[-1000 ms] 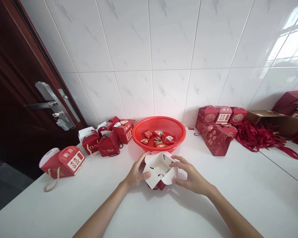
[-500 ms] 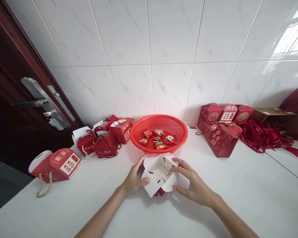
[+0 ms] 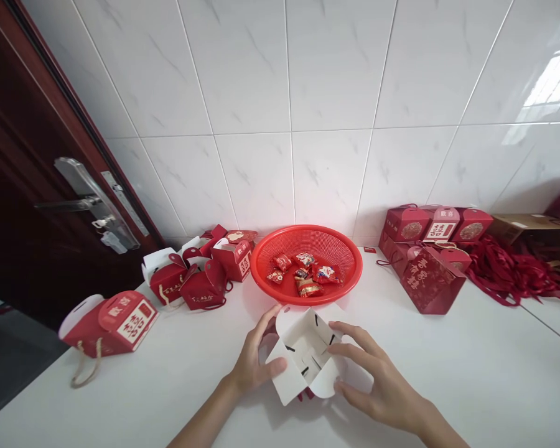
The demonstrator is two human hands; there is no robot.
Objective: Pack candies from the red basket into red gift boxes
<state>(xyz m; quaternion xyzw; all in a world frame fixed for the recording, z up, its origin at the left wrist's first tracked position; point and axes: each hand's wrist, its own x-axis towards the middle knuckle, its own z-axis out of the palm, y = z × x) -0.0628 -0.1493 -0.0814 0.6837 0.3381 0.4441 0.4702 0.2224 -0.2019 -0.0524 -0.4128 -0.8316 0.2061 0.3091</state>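
An unfolded-top box (image 3: 308, 348), white inside with black slots and four spread flaps, stands on the white table (image 3: 177, 379) between my hands. My left hand (image 3: 256, 361) holds its left side, thumb over the left flap and fingers behind. My right hand (image 3: 373, 373) touches the right flaps with its fingers apart, the index and middle fingertips at the box's rim. Just behind the box is a red plastic basket (image 3: 280, 244) with several wrapped sweets (image 3: 326, 274) in it.
Red gift boxes (image 3: 205, 283) cluster at the left, with one roped box (image 3: 121, 320) nearer me. Stacked red boxes (image 3: 434, 274) and a pile of red ribbon (image 3: 508, 270) lie at the right. A tiled wall (image 3: 331, 180) rises behind; a dark door (image 3: 28, 155) is at the left.
The view has shifted, so everything appears a little lower and further right. Both hands remain at the box, with the right fingers slightly more spread.
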